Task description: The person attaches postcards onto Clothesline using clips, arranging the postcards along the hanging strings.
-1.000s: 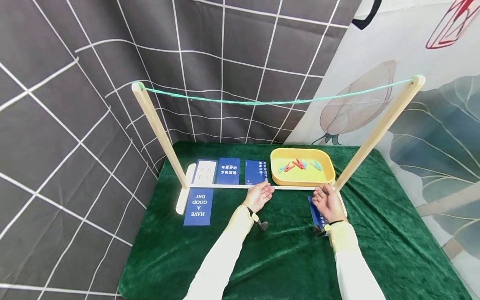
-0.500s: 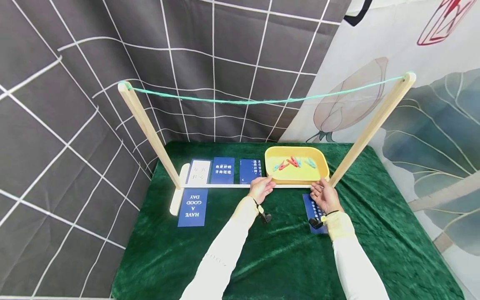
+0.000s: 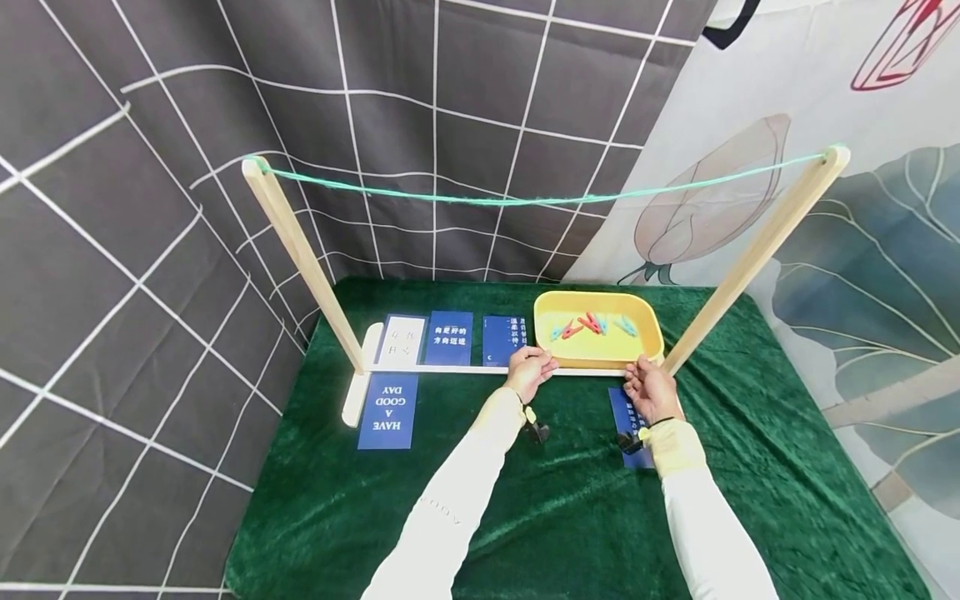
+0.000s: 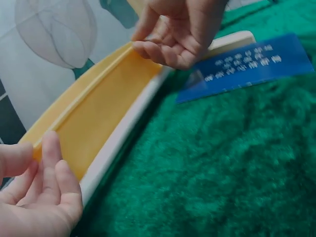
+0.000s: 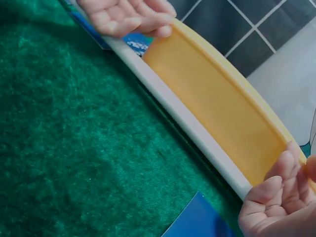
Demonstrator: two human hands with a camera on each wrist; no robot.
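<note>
A yellow plastic tray (image 3: pixel 592 364) stands behind the white crossbar (image 3: pixel 450 369) of a wooden frame. Several red and blue clothespins (image 3: pixel 592 323) lie in it. My left hand (image 3: pixel 529 372) pinches the tray's front rim near its left corner, thumb over the rim in the left wrist view. At the front right corner, my right hand (image 3: pixel 651 392) pinches the same rim; the right wrist view shows its fingers (image 5: pixel 284 182) against the tray wall. Under my right hand lies a blue card (image 3: pixel 633 429), partly hidden by the hand and wrist camera.
Two wooden posts (image 3: pixel 306 262) hold a green string (image 3: pixel 487 201) above the tray. Blue cards (image 3: pixel 450 337) and a white-faced card (image 3: pixel 402 340) lie behind the crossbar at left. A "Have a good day" card (image 3: pixel 387 412) lies in front. Green velvet cloth (image 3: pixel 555 517) covers the table.
Both hands have reached the tray's front rim and now pinch it; one second ago they were just short of it. The view has shifted slightly. The cards have stayed put.
</note>
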